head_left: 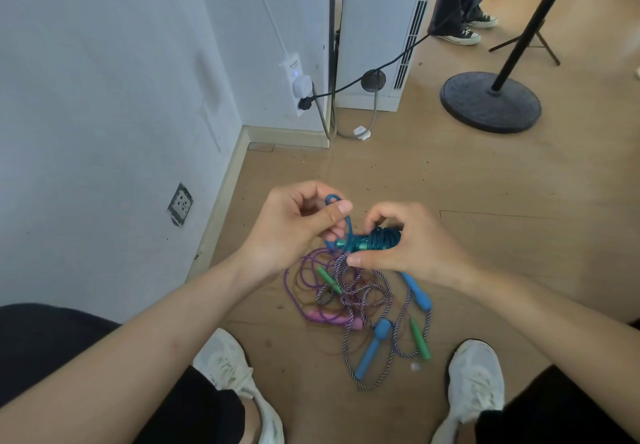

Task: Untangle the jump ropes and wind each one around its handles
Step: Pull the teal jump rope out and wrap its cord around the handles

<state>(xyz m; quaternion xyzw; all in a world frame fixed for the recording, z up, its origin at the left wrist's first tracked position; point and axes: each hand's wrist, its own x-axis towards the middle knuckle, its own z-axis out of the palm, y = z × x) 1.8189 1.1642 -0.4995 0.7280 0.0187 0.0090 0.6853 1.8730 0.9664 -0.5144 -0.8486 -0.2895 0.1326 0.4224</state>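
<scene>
Head: rope tangle (360,291) near wall skirting (221,208)

Teal wound rope (377,239), purple-white striped rope (337,268), blue handle (419,293), green handle (420,339), pink handle (332,319).

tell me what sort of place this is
Probably an indoor room set up for recording, perhaps an office or studio: a wood-look floor, a tall standing air conditioner in the corner, and a pole stand with a heavy round base.
</scene>
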